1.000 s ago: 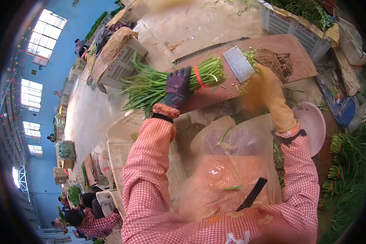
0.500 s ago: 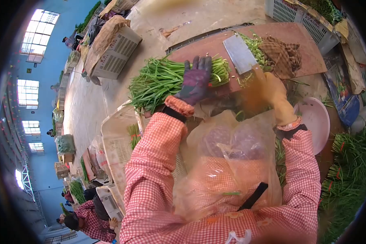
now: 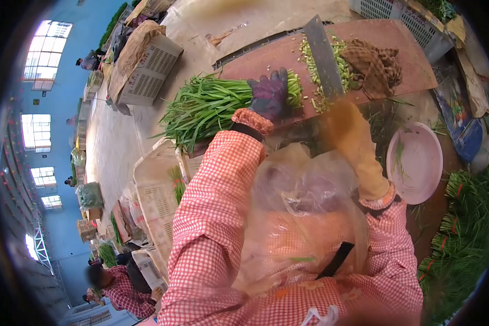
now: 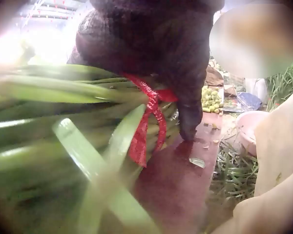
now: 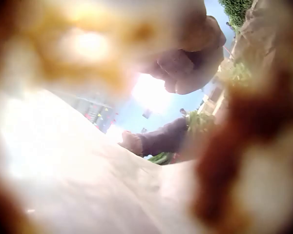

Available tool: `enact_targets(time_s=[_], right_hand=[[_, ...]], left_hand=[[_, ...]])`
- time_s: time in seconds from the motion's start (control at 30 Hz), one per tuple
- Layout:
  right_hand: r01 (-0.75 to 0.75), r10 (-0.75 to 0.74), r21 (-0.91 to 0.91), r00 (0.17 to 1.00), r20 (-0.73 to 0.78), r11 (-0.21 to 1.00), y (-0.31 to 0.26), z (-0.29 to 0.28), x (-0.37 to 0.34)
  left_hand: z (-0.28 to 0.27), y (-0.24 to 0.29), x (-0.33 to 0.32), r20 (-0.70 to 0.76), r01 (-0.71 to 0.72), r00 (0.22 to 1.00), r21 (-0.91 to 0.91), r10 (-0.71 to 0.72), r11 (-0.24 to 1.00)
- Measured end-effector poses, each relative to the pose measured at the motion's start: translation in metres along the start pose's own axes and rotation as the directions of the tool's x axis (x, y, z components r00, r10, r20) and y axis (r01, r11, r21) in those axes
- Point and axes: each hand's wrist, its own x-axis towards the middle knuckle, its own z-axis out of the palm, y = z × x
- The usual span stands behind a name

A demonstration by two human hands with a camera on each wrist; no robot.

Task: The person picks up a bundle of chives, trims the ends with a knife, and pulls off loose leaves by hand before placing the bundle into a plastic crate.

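Observation:
In a dark purple glove, my left hand point(image 3: 269, 96) grips a bunch of long green stalks point(image 3: 212, 103) from above, close to their cut ends. The left wrist view shows a red tie point(image 4: 149, 114) round this bunch, with a gloved finger reaching down to the board beside it. My right hand point(image 3: 350, 136), in a tan glove, holds a cleaver point(image 3: 323, 60) by its handle, which the glove hides. The blade stands tilted just right of the stalk ends, among chopped stalk pieces point(image 3: 309, 57). The right wrist view is mostly blurred.
The reddish board point(image 3: 383, 32) bears a crumpled brown checked cloth point(image 3: 372, 65) at its right. A pink basin point(image 3: 415, 163) stands right of my right arm, near piled green bunches point(image 3: 462, 228). Plastic crates point(image 3: 152, 68) stand beyond the board, and another person point(image 3: 127, 290) sits at the lower left.
My left hand opened flat over the bunch, then curled round it nearer the cut ends. The cleaver turned from lying broad side up to a steeper tilt, its tip reaching farther away.

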Motion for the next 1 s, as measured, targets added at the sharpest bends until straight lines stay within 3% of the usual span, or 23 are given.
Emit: enact_targets(time_s=[0.03, 0.13, 0.23, 0.27, 0.33, 0.4, 0.5, 0.53, 0.63, 0.73, 0.83, 0.93, 1.0], right_hand=[[-0.011, 0.012, -0.007, 0.998, 0.06, 1.0, -0.001, 0.0, 0.001], [0.08, -0.074, 0.051, 0.992, -0.104, 0.995, -0.004, 0.001, -0.009], [0.072, -0.06, 0.119, 0.993, -0.105, 0.99, -0.008, -0.012, -0.023], [0.033, -0.029, 0.109, 0.999, -0.039, 0.994, -0.017, -0.018, -0.025], [0.139, -0.136, 0.101, 0.99, -0.042, 0.985, -0.016, -0.01, -0.029], [0.295, -0.289, 0.096, 0.954, -0.078, 0.95, -0.018, 0.002, -0.028], [0.296, -0.289, -0.147, 0.955, 0.067, 0.944, -0.033, 0.007, -0.033], [0.35, -0.347, -0.208, 0.937, 0.054, 0.913, -0.032, 0.012, -0.032], [0.283, -0.28, -0.325, 0.958, 0.057, 0.902, -0.053, 0.011, -0.035], [0.287, -0.287, -0.3, 0.957, 0.046, 0.91, -0.037, 0.024, -0.033], [0.294, -0.309, -0.37, 0.951, 0.019, 0.881, -0.029, 0.03, -0.038], [0.293, -0.314, -0.403, 0.949, 0.014, 0.867, -0.019, 0.038, -0.042], [0.288, -0.316, -0.431, 0.949, 0.005, 0.855, -0.016, 0.041, -0.045]], left_hand=[[-0.015, -0.001, 0.0, 0.052, -0.028, 0.998, -0.035, 0.029, 0.999], [-0.035, -0.006, 0.0, 0.04, -0.058, 0.997, -0.164, 0.065, 0.985], [-0.012, -0.016, 0.018, 0.005, 0.13, 0.991, -0.266, -0.133, 0.955], [-0.001, -0.013, 0.018, 0.014, 0.156, 0.988, -0.172, -0.156, 0.973], [0.009, -0.004, 0.024, 0.004, 0.208, 0.978, 0.013, -0.208, 0.978], [-0.002, -0.002, 0.02, 0.065, 0.2, 0.978, -0.027, -0.198, 0.979], [-0.014, -0.008, 0.024, 0.229, 0.192, 0.958, -0.07, -0.171, 0.979], [-0.016, -0.009, 0.026, 0.294, 0.193, 0.942, -0.085, -0.16, 0.978], [-0.018, -0.01, 0.03, 0.342, 0.255, 0.916, -0.091, -0.21, 0.963], [-0.007, -0.016, 0.023, 0.181, 0.163, 0.976, -0.21, -0.125, 0.964], [0.013, -0.019, 0.028, 0.117, 0.211, 0.975, -0.213, -0.189, 0.954], [0.021, -0.015, 0.025, 0.039, 0.158, 0.987, -0.088, -0.155, 0.984], [0.026, -0.022, 0.022, -0.024, 0.082, 0.996, -0.231, -0.09, 0.97]])
